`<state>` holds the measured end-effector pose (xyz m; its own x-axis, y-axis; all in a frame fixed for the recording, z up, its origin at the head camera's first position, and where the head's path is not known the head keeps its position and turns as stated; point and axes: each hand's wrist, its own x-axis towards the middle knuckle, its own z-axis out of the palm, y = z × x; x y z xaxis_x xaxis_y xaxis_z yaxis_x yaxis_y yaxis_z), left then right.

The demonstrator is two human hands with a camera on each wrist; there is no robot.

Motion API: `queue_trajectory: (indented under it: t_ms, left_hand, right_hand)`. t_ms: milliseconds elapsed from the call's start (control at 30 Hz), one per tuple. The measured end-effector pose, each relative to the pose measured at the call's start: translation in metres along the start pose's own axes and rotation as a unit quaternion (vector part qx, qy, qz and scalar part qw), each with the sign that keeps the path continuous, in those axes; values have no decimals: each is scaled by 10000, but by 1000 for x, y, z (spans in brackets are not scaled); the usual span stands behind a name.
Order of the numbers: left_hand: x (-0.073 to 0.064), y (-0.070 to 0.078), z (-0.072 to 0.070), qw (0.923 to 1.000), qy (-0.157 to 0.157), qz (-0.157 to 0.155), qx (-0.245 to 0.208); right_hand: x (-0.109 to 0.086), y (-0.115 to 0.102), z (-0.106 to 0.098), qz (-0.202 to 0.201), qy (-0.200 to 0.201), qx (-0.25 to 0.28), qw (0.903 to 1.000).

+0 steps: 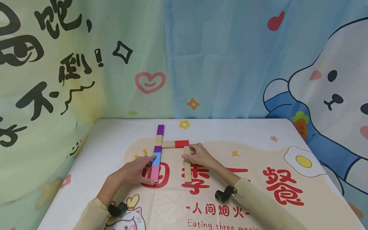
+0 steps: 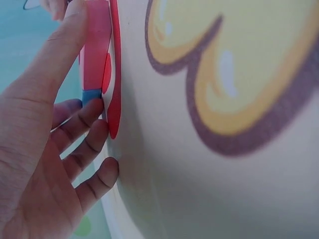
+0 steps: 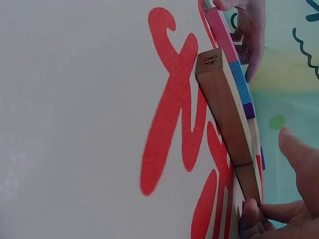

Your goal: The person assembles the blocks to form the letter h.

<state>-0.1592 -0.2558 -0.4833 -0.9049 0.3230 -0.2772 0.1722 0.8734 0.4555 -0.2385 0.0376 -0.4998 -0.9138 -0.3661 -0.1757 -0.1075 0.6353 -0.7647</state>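
Note:
Flat on the table, a column of wooden blocks runs from a purple block point(image 1: 160, 129) through a plain block point(image 1: 158, 140), a smaller purple block point(image 1: 157, 149) and blue blocks point(image 1: 156, 161) to a pink block point(image 1: 155, 174). My left hand point(image 1: 132, 171) lies along its left side, thumb at the pink block's near end, fingertips at the blue part. A plain block point(image 1: 168, 144) and a red block point(image 1: 182, 144) form a crossbar to the right. From the red end, plain wooden blocks point(image 1: 187, 174) run toward me; my right hand point(image 1: 201, 155) pinches their far part.
The printed tablecloth point(image 1: 230, 188) carries red characters and a fried egg drawing. A printed curtain point(image 1: 218, 64) hangs behind the table. A black wrist device point(image 1: 118, 209) sits on the left wrist, another point(image 1: 225, 194) on the right.

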Motion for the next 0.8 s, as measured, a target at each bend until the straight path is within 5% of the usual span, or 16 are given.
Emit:
queue_trajectory:
  t_ms: [633,800]
  left_hand:
    - [-1,-6,0,9993,0,198,-321]
    - [-3,-9,-2,9983,387,170,-411]
  right_hand:
    - [-5,-4,4,-132,-121,295,9994]
    - [-6,0,1,14,120,139,9998]
